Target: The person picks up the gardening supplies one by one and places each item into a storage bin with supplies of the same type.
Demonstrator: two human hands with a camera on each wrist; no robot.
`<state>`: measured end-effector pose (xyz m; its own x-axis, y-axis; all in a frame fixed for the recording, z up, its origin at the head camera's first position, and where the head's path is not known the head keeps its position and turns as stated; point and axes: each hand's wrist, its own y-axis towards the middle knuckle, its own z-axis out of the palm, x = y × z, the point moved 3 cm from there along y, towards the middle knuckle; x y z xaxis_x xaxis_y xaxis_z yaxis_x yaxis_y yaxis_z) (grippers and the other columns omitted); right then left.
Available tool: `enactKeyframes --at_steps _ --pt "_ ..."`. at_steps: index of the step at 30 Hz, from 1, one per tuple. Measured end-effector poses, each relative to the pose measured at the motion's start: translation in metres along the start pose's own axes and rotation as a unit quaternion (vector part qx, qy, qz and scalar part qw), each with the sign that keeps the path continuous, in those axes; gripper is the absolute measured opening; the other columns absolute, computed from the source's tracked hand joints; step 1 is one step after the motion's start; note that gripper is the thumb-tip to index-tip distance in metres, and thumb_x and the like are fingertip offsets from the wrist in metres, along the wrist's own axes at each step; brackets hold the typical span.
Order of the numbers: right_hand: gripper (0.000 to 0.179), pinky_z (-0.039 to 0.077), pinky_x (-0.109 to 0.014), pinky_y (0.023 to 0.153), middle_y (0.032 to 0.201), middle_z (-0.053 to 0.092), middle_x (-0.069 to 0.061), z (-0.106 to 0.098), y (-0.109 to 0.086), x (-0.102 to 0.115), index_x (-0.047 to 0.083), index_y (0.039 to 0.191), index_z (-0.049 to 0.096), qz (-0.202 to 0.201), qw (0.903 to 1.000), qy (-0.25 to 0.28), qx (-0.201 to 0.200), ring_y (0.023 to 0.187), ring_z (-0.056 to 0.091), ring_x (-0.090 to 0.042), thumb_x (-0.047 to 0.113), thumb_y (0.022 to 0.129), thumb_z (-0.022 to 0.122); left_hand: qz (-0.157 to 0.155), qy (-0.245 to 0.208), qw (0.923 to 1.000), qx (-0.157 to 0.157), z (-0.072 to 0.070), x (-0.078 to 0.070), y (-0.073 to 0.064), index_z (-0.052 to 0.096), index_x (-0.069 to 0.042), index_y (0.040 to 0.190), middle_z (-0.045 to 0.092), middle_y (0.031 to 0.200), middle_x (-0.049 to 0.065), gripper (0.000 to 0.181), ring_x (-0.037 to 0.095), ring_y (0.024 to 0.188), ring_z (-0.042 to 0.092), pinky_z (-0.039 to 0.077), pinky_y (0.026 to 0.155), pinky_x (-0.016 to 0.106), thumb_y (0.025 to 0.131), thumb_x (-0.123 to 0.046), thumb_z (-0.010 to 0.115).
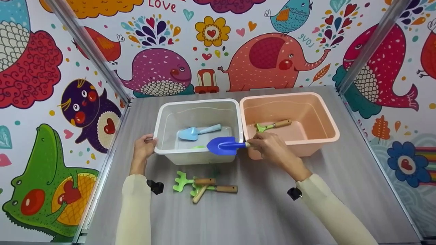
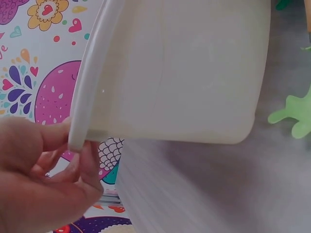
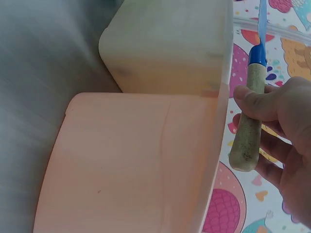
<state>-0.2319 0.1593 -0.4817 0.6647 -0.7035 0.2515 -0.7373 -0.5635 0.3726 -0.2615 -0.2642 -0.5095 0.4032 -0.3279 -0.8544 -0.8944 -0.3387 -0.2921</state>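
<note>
My right hand point(image 1: 274, 149) holds a toy hand trowel with a blue blade point(image 1: 223, 145) over the front right rim of a white plastic bin point(image 1: 190, 158). Thumb and fingers close around its pale wooden handle point(image 3: 248, 131). At the bin's front left corner, my left hand point(image 1: 144, 148) pinches the rim between thumb and fingers, as the left wrist view shows. Inside that bin lie a light blue trowel point(image 1: 190, 133) and a bit of something green point(image 1: 198, 147), mostly hidden by the front wall.
Against its right side stands a peach bin point(image 1: 308, 149) with a small green rake point(image 1: 277, 124) in it. In front, green rakes point(image 1: 182, 181) with wooden handles lie overlapping on the grey table point(image 1: 265, 211). Printed wall panels point(image 1: 224, 54) enclose the back and sides.
</note>
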Motion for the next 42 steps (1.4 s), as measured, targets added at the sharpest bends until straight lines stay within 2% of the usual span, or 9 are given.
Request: enactKeyframes --at_steps 4,9,13,18,23,29,33,42 --pt "0.031 0.058 -0.034 0.073 0.098 0.072 -0.006 0.004 0.009 0.001 0.012 0.114 0.077 -0.012 0.9999 -0.002 0.009 0.082 0.067 -0.020 0.002 0.084 0.078 0.006 0.007 1.0000 -0.001 0.000 0.000 0.000 0.050 0.007 0.140 0.056 0.135 0.030 0.040 0.035 0.117 0.060 0.053 0.076 0.023 0.101 -0.005 0.052" --pt "0.027 0.058 -0.032 0.070 0.099 0.070 -0.009 0.008 0.020 0.005 0.010 0.113 0.077 -0.014 0.9997 0.016 0.010 0.080 0.065 -0.020 0.002 0.087 0.074 0.009 0.007 0.9999 -0.003 0.001 0.000 0.000 0.050 0.007 0.139 0.056 0.134 0.030 0.040 0.033 0.114 0.061 0.050 0.071 0.019 0.101 -0.006 0.052" --pt "0.027 0.059 -0.033 0.070 0.099 0.069 -0.011 0.013 0.029 0.008 0.010 0.112 0.077 -0.020 0.9997 0.005 0.009 0.081 0.065 -0.021 0.001 0.087 0.072 0.010 0.009 0.9999 -0.005 0.001 0.000 0.000 0.050 0.008 0.139 0.056 0.134 0.031 0.040 0.032 0.112 0.061 0.050 0.070 0.018 0.101 -0.006 0.052" --pt "0.028 0.059 -0.038 0.072 0.098 0.071 -0.012 0.017 0.041 0.009 0.011 0.114 0.077 0.003 0.9996 -0.002 0.030 0.082 0.068 -0.025 0.000 0.088 0.071 0.015 0.003 0.9998 -0.008 0.000 -0.001 -0.001 0.052 0.009 0.137 0.058 0.130 0.031 0.040 0.028 0.104 0.062 0.049 0.067 0.017 0.100 -0.005 0.054" --pt "0.033 0.053 -0.039 0.062 0.098 0.072 -0.012 0.019 0.052 0.010 0.013 0.115 0.076 0.028 0.9983 0.000 0.050 0.075 0.066 -0.028 -0.003 0.088 0.066 0.025 -0.001 0.9996 -0.012 -0.002 0.000 -0.001 0.053 0.011 0.135 0.059 0.126 0.031 0.038 0.025 0.098 0.063 0.048 0.064 0.017 0.099 -0.002 0.054" --pt "0.031 0.058 -0.037 0.069 0.103 0.071 -0.012 0.024 0.063 0.011 0.012 0.118 0.075 0.047 0.9950 0.001 0.088 0.080 0.067 -0.027 0.001 0.089 0.069 0.024 0.008 0.9995 -0.018 -0.002 0.000 -0.001 0.054 0.010 0.134 0.060 0.128 0.031 0.038 0.024 0.099 0.062 0.048 0.065 0.016 0.099 -0.003 0.054" --pt "0.029 0.060 -0.038 0.075 0.104 0.072 -0.013 0.026 0.071 0.013 0.011 0.118 0.075 0.048 0.9947 0.001 0.091 0.084 0.070 -0.027 0.004 0.089 0.072 0.020 0.017 0.9995 -0.020 -0.002 0.000 -0.001 0.054 0.008 0.135 0.059 0.129 0.030 0.038 0.026 0.102 0.062 0.048 0.067 0.017 0.099 -0.004 0.054" --pt "0.027 0.056 -0.040 0.071 0.109 0.074 -0.009 0.035 0.085 0.016 0.015 0.118 0.075 0.075 0.9890 -0.012 0.127 0.085 0.069 -0.027 0.009 0.092 0.069 0.016 0.026 0.9994 -0.016 0.000 -0.001 0.000 0.054 0.008 0.136 0.059 0.130 0.031 0.038 0.031 0.107 0.062 0.050 0.071 0.021 0.099 -0.004 0.054"
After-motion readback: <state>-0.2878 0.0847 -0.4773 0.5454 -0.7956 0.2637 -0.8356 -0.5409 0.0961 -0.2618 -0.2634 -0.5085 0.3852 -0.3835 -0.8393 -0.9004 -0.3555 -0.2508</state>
